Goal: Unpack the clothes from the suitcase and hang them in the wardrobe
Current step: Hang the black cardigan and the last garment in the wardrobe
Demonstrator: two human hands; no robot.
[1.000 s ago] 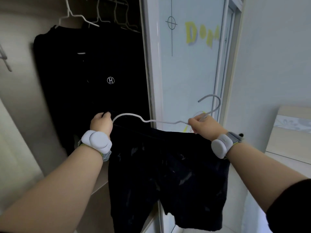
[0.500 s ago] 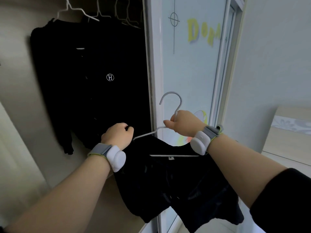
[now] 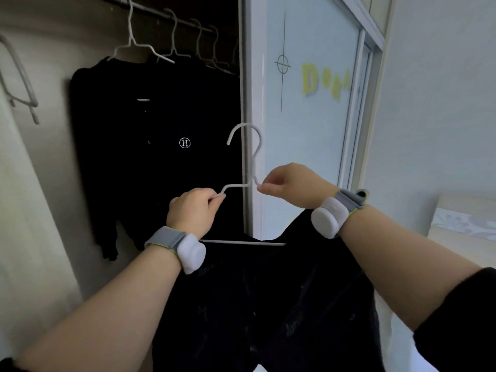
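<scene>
A white wire hanger (image 3: 249, 157) stands upright in front of me, its hook pointing up. My left hand (image 3: 193, 210) pinches its left shoulder and my right hand (image 3: 291, 183) pinches its right shoulder near the neck. A black garment (image 3: 268, 299) is draped over the hanger's lower bar and hangs down between my forearms. Inside the open wardrobe a black shirt with a small round H logo (image 3: 161, 146) hangs from the rail (image 3: 161, 13).
Several white hangers (image 3: 198, 44) hang on the rail to the right of the black shirt. Another pale hanger (image 3: 21, 81) hangs at the far left wall. The wardrobe's sliding door (image 3: 308, 116) with yellow letters stands right of the opening. A light headboard (image 3: 467, 224) is at the far right.
The hanger has turned from lying sideways to upright with its hook on top. Both hands have come closer together near the neck, and the view has tilted up towards the rail.
</scene>
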